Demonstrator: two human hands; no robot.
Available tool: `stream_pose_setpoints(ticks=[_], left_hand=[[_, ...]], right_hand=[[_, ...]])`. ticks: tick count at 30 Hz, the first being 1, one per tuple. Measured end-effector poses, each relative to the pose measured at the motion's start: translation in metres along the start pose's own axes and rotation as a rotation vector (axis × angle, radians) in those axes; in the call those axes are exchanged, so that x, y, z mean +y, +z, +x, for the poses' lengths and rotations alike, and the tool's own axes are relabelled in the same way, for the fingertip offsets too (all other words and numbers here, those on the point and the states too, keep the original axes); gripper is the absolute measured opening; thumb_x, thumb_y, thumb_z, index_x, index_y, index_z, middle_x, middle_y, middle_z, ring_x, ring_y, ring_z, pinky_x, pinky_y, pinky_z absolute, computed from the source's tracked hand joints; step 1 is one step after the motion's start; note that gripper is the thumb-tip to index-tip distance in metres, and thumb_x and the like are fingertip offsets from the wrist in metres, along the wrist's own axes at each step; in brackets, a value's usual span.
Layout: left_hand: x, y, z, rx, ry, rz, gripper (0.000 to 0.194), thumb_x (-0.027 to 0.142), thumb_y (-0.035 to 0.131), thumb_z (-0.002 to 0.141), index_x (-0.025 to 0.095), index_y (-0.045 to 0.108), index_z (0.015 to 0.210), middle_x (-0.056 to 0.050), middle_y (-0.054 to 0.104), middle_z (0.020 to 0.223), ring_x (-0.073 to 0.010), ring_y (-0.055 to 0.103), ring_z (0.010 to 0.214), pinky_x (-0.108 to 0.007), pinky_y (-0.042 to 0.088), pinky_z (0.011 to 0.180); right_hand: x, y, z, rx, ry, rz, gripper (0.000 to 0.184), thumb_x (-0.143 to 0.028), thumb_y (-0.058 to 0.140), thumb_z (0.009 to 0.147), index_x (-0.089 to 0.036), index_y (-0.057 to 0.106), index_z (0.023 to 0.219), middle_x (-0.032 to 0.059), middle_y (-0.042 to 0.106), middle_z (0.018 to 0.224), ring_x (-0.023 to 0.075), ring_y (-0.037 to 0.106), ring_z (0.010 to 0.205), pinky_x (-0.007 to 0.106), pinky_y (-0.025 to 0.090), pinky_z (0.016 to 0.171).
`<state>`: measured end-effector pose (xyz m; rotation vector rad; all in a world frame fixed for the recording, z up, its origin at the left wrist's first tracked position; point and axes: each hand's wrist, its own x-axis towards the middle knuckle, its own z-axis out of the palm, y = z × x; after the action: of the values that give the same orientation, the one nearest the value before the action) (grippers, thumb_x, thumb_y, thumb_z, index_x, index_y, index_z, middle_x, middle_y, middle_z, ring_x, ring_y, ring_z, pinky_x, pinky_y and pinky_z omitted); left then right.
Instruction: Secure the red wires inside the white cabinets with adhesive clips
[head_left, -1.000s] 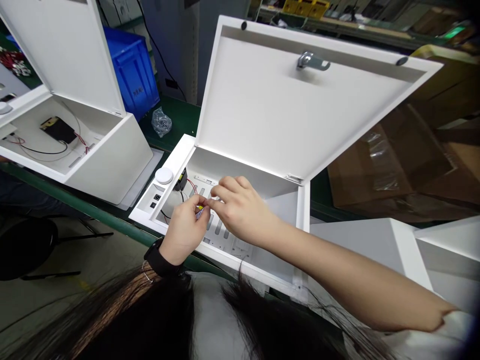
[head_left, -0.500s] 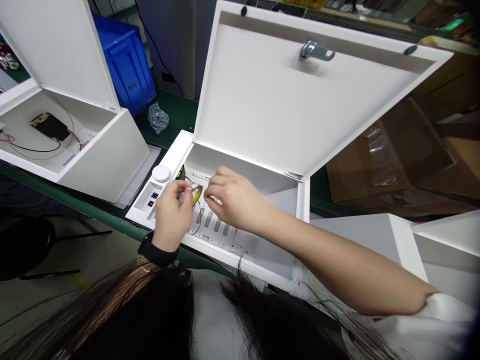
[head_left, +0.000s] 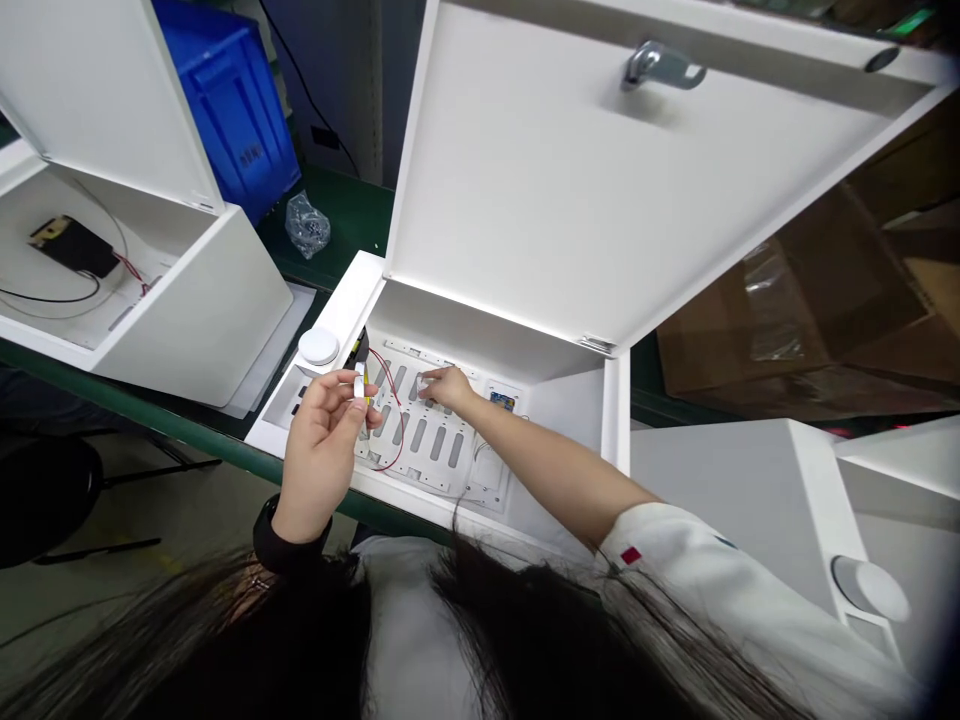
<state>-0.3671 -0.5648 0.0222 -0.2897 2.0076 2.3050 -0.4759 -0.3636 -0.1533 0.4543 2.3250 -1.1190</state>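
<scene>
An open white metal cabinet [head_left: 607,400] lies on the bench, its lid [head_left: 570,170] raised. Inside is a slotted white plate [head_left: 435,445] with a red wire [head_left: 396,400] looping across it. My left hand [head_left: 322,450] hovers over the cabinet's left edge, fingers closed round a small white and yellow piece [head_left: 362,385]. My right hand [head_left: 446,387] reaches deep inside and pinches a small white part against the slotted plate. A round white button [head_left: 319,346] sits on the cabinet's left panel.
A second open white cabinet [head_left: 172,290] with a black module [head_left: 71,245] and wires stands to the left. Behind it are a blue crate [head_left: 229,100] and a small plastic bag [head_left: 306,225]. Another white box [head_left: 772,520] stands right; cardboard [head_left: 825,300] lies behind.
My right hand has drawn away from my left and reached further into the cabinet, down to the slotted plate. My left hand lifted slightly left with the small piece. The view tilted down.
</scene>
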Motion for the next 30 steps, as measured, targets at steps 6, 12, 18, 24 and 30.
stream_pose_setpoints(ticks=[6,12,18,24,30], left_hand=[[0.0,-0.001,0.002,0.002,0.0,-0.008,0.022,0.028,0.063,0.09,0.024,0.054,0.109,-0.002,0.065,0.101,-0.0108,0.063,0.075,-0.027,0.05,0.076],[0.0,-0.002,0.003,-0.015,-0.015,-0.01,0.022,0.028,0.063,0.09,0.023,0.054,0.11,-0.002,0.064,0.102,-0.0109,0.064,0.076,-0.027,0.051,0.075],[-0.001,-0.004,0.003,-0.025,-0.017,-0.023,0.024,0.028,0.063,0.09,0.022,0.054,0.111,-0.004,0.065,0.103,-0.0117,0.064,0.076,-0.028,0.052,0.076],[0.001,-0.006,0.005,-0.044,-0.034,-0.015,0.023,0.029,0.063,0.09,0.023,0.055,0.111,-0.003,0.065,0.102,-0.011,0.064,0.075,-0.027,0.052,0.075],[0.002,-0.005,0.006,-0.044,-0.04,-0.013,0.023,0.028,0.063,0.09,0.022,0.055,0.111,-0.003,0.065,0.103,-0.0114,0.065,0.077,-0.027,0.052,0.078]], right_hand=[[0.031,0.026,0.004,0.006,0.134,0.214,0.013,-0.015,0.075,0.066,-0.014,0.069,0.077,-0.0017,0.063,0.055,0.0096,0.058,0.05,0.018,0.042,0.049],[0.044,0.037,0.0,-0.016,0.138,0.178,0.009,-0.017,0.074,0.065,-0.015,0.068,0.071,-0.0011,0.065,0.054,0.0099,0.057,0.05,0.019,0.042,0.05],[0.046,0.041,-0.003,0.063,-0.008,-0.072,0.011,-0.022,0.075,0.065,-0.018,0.073,0.076,-0.0012,0.071,0.068,0.012,0.064,0.067,0.019,0.042,0.059],[0.038,0.042,-0.014,0.108,-0.069,-0.172,0.012,-0.021,0.072,0.069,-0.018,0.074,0.081,0.0012,0.074,0.08,0.0141,0.066,0.077,0.02,0.043,0.066],[0.037,0.05,-0.02,0.154,-0.112,-0.232,0.011,-0.019,0.066,0.074,-0.019,0.073,0.082,0.0019,0.074,0.083,0.0141,0.064,0.077,0.021,0.042,0.067]])
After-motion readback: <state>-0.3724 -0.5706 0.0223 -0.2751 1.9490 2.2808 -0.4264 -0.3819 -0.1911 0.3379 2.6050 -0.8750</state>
